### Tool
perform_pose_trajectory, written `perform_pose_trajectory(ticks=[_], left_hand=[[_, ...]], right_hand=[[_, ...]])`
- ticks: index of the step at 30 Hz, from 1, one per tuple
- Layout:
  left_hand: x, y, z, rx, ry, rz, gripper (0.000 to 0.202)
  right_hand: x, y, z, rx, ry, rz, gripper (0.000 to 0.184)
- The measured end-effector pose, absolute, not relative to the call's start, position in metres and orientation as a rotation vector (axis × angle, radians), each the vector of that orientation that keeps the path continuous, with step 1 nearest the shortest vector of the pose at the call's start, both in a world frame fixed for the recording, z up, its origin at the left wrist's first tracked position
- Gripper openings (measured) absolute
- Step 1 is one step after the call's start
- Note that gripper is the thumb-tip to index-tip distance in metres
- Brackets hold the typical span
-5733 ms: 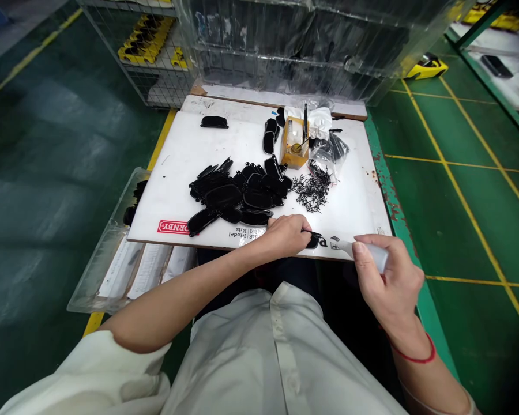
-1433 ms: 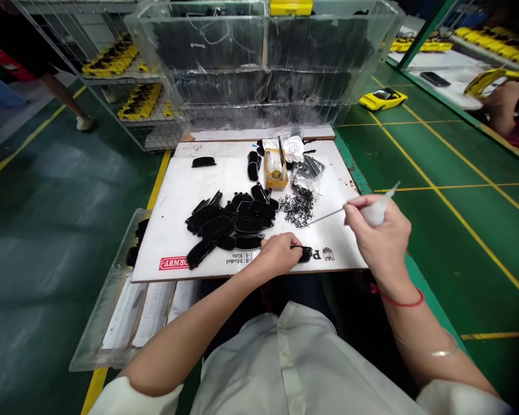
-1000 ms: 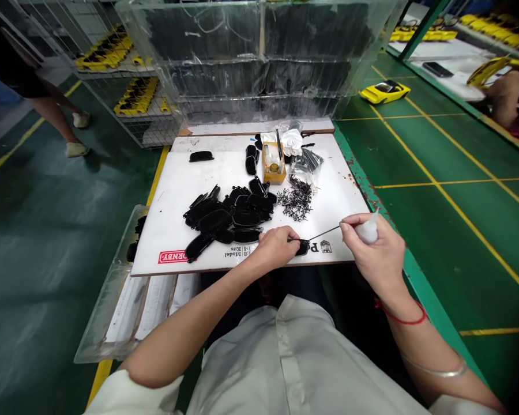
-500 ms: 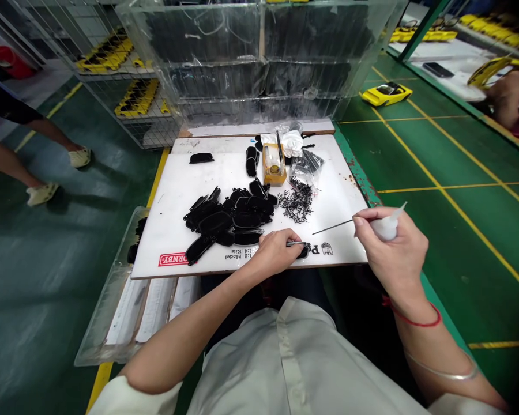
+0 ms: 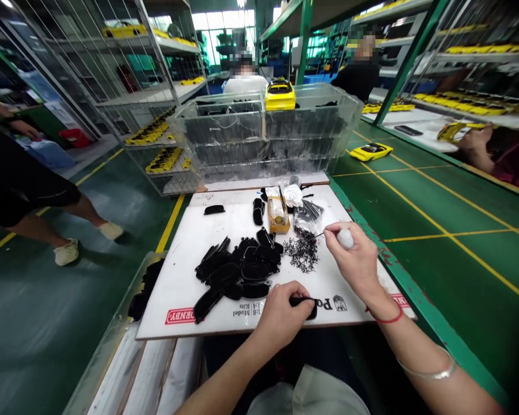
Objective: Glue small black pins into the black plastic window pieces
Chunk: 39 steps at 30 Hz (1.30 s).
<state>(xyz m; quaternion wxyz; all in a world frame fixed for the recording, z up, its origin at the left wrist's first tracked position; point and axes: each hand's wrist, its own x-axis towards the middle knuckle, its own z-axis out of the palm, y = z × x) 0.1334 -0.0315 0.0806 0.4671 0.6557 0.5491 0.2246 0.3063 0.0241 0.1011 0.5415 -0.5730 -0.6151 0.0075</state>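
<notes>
My left hand (image 5: 284,313) is closed on a small glossy black plastic part (image 5: 305,301) at the board's front edge. Between its fingers, my right hand (image 5: 355,256) grips a thin dark rod (image 5: 319,234) and a small white squeeze bottle (image 5: 345,238). The rod's end is at the right side of a pile of tiny black pieces (image 5: 301,251); I cannot tell whether it touches one. Left of them lies a heap of flat black rounded parts (image 5: 237,266). A yellow box (image 5: 278,222) holding a small jar stands behind.
All this lies on a white printed board (image 5: 173,253). At its back are a plastic bag (image 5: 308,216) and a large clear bin (image 5: 225,144) with a yellow model car (image 5: 280,95) on top. A person (image 5: 38,190) stands at the left; others sit further off.
The view has tilted up. My right hand has moved left and away from me, bringing the rod's end to the tiny pieces. My left hand still holds the black part near the front edge.
</notes>
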Motion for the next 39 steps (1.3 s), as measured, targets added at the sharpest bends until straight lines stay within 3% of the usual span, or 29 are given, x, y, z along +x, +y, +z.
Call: perform_pose_trajectory(ticks=[7, 16, 19, 22, 24, 39], left_hand=[[0.117, -0.041, 0.083, 1.475, 1.398, 0.656, 0.012], [0.099, -0.042, 0.08, 1.417, 1.448, 0.792, 0.013], [0.095, -0.038, 0.081, 1.428, 1.435, 0.844, 0.013], [0.096, -0.036, 0.083, 1.473, 1.428, 0.876, 0.012], [0.099, -0.037, 0.083, 1.529, 1.424, 0.879, 0.011], [0.096, -0.044, 0.075, 1.726, 1.359, 0.876, 0.02]], right_hand=[[0.279, 0.086, 0.089, -1.165, -1.549, -0.09, 0.011], [0.268, 0.092, 0.078, -1.199, -1.691, 0.217, 0.018], [0.269, 0.053, 0.081, -1.248, -1.784, 0.526, 0.018], [0.274, 0.011, 0.083, -1.289, -1.711, 1.28, 0.03], [0.277, -0.01, 0.081, -1.318, -1.638, 1.432, 0.035], [0.29, -0.043, 0.054, -1.543, -1.577, 1.19, 0.035]])
